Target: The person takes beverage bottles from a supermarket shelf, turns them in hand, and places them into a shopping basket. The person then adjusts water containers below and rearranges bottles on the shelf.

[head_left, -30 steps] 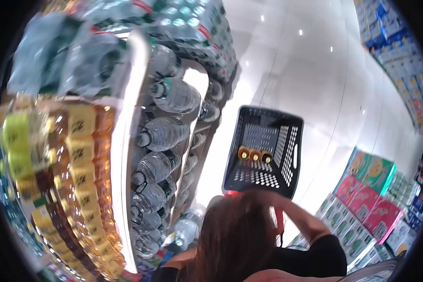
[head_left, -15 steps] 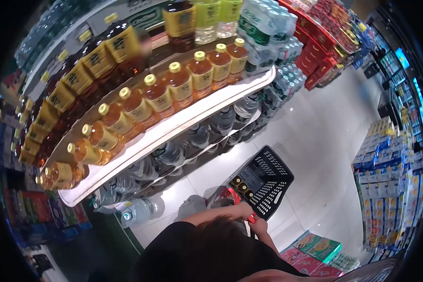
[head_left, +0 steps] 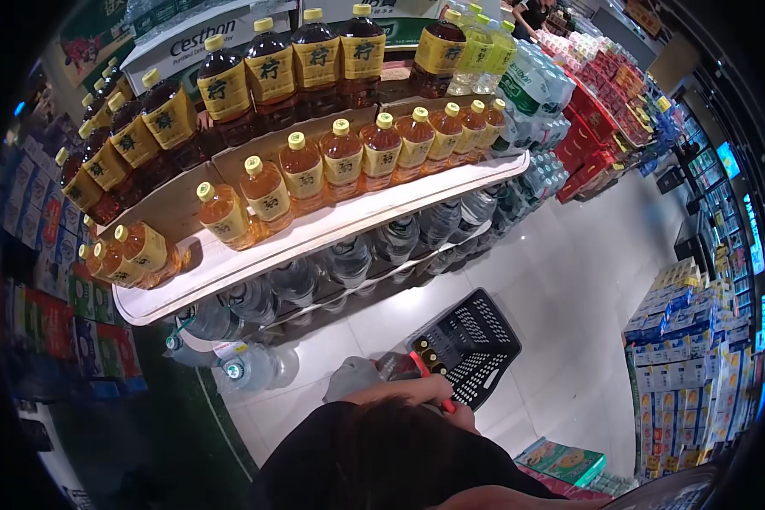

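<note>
A black shopping basket (head_left: 490, 344) with perforated sides stands on the floor in front of me. Several dark bottles with gold-coloured caps (head_left: 427, 357) are inside it. Its red handle (head_left: 418, 365) reaches back toward my body. My left hand (head_left: 438, 388) is closed around this handle, its fingers partly turned from view. Close beside it, lower and to the right, my right hand (head_left: 461, 417) is closed on the handle's near end. Dark hair and a black sleeve fill the bottom of the view, and a grey bag-like shape (head_left: 347, 374) lies left of the handle.
A wooden shelf (head_left: 331, 223) curves past on the left with yellow-capped drink bottles (head_left: 342, 161). Large water jugs (head_left: 348, 259) stand below it, and one (head_left: 246, 367) rests on the floor. Stacked cartons (head_left: 684, 382) line the right. A person (head_left: 531, 15) stands far back.
My view has swung leftward and the shelf now shows more squarely. The basket appears slightly lower and farther left. Both hands have stayed on the handle.
</note>
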